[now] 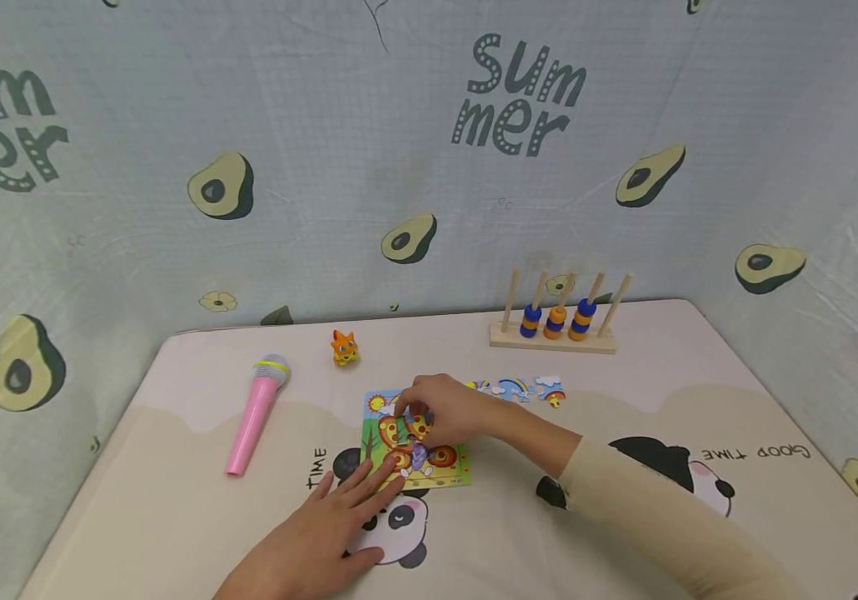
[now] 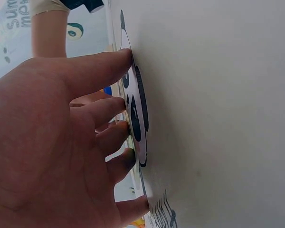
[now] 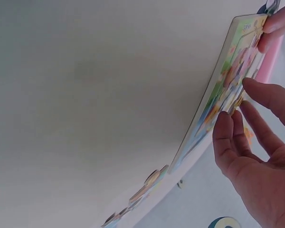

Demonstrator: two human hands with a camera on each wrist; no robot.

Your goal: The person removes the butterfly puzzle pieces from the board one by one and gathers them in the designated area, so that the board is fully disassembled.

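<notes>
Easy to nudge, easy to tilt

Spread wide with the left hand (image 1: pixel 327 533), thumb and fingers apart, fingertips over the near-left corner of the puzzle board (image 1: pixel 447 480), probably to steady it. Bent over the picture with the right hand (image 1: pixel 444 410), thumb and index finger brought down to it; cannot tell from any view whether clamped on a piece or merely touching. As for the board, lying flat on the panda-printed cover (image 1: pixel 174 500) (perhaps a slippery one).

Could skid or swivel under an uneven push, for want of a visible hold along the far side. Could also tip up at the far edge, from pressing too hard on the near corner. Might jostle a neighbouring piece out of line, from crowding bent fingertips into a small space. Might scatter the loose pieces (image 1: pixel 513 389) to the right of the board, from a low sweep of the right hand. Less to fear for the pink microphone (image 1: pixel 252 421), orange toy figure (image 1: pixel 345 347) and peg stand (image 1: pixel 552 340), all well apart from the board.
</notes>
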